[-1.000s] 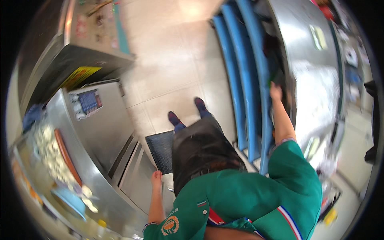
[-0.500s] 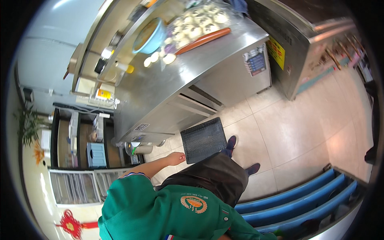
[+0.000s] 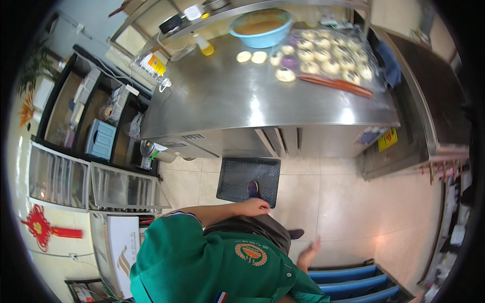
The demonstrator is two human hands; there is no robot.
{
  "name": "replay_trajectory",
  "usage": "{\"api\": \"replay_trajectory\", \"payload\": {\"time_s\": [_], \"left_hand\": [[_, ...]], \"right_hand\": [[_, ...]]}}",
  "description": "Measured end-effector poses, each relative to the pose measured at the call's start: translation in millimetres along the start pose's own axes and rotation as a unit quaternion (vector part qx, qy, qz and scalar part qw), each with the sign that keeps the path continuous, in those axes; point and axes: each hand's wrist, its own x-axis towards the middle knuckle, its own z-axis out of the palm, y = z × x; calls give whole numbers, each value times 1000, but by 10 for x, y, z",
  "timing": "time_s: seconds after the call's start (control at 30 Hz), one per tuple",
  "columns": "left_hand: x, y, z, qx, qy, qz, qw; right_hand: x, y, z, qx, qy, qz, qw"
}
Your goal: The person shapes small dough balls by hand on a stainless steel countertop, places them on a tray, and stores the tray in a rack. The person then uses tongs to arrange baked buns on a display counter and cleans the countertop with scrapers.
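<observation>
Left hand (image 3: 255, 207) loosely fisted; blurred right hand (image 3: 308, 253) extended; both seemingly empty; beyond the fingers (image 3: 263, 205), rolling pin (image 3: 336, 85) borders buns (image 3: 331, 67), presumably for convenience.

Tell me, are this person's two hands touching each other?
Apart: the head view plainly shows dark apron and pale floor between the left hand and the right hand, farther right and lower.

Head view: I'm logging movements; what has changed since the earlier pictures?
The person turned left toward the counter, one shoe now on the mat. The right hand came away from the blue rack. The buns, bowl and brown rod stayed put.
</observation>
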Motion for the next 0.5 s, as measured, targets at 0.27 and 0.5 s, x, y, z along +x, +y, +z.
{"api": "replay_trajectory", "payload": {"time_s": [0.27,0.5], "left_hand": [[-282,-191,-1719,-478,138,-27,867],[-846,-1026,-3141,-396,228,-4,890]], "right_hand": [[14,-3047,3255,-249,-254,-510,783],[73,-4148,4618,-353,-451,-529,626]]}}
